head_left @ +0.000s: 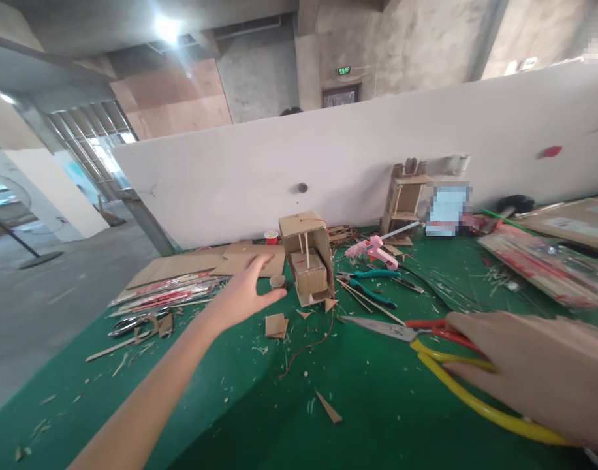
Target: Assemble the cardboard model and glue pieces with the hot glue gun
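Note:
My left hand (pixel 247 287) reaches over the table with thumb and fingers apart, holding nothing. Just beyond its thumb is a small round cardboard piece (pixel 278 282). To its right stands an open-sided cardboard box (pixel 301 225), with a smaller cardboard block (pixel 309 274) and two thin sticks inside. A red wire (pixel 323 339) runs from the box onto the table. My right hand (pixel 519 365) is around the red and yellow handles of a pair of scissors (pixel 387 328), whose blades point left and look closed. Small square cardboard pieces (pixel 276 326) lie below the round one.
Behind the box lie a pink glue gun (pixel 372 251) and teal-handled pliers (pixel 375 274). A taller cardboard structure (pixel 403 199) stands against the white partition (pixel 220 183). Cardboard sheets, packaged sticks (pixel 166 290) and scraps cover the left side of the green table (pixel 191 391). More packets (pixel 544 267) lie right.

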Motion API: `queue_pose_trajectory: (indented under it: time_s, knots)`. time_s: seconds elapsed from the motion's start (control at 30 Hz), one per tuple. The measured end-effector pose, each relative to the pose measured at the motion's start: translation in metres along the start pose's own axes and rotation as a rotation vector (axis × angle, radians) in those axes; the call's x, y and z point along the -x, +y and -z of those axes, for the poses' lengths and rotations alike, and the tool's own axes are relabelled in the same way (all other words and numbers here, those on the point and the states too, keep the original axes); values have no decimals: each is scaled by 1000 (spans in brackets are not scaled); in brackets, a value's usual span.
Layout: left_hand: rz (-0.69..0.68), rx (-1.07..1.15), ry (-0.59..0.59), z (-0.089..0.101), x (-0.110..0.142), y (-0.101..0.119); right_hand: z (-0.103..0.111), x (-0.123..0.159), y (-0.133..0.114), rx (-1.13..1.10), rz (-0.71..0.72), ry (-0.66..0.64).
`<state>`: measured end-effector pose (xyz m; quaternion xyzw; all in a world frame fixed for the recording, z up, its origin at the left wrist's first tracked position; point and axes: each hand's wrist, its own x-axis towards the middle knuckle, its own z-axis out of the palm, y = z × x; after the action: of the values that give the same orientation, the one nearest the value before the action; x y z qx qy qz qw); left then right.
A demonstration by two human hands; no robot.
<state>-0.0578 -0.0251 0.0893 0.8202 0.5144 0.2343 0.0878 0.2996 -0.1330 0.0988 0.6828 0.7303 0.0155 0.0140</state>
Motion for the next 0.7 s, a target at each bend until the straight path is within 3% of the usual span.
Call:
queue_pose_trajectory:
  time_s: [0.1,0.13,0.2,0.27,0.4,0.5,0.7]
  knots:
    - [-112,74,430,-3,-9,28,-17,0,-1,51,-39,-59]
    - [-144,78,533,-2,-12,37,-24,0,-1,41,-32,-61]
    - [-194,19,626,2,-20,51,-37,0,-2,-6,-22,-75]
    - [-247,-65,603,7,-30,57,-49,0,0,-45,-22,-71]
    - [-248,-246,359,14,-51,54,-66,-1,9,-18,-66,-23]
    - [-230,-332,284,16,-64,47,-75,-5,12,23,-63,36]
    - [-322,-178,233,28,-78,30,-82,-10,-2,70,-90,46]
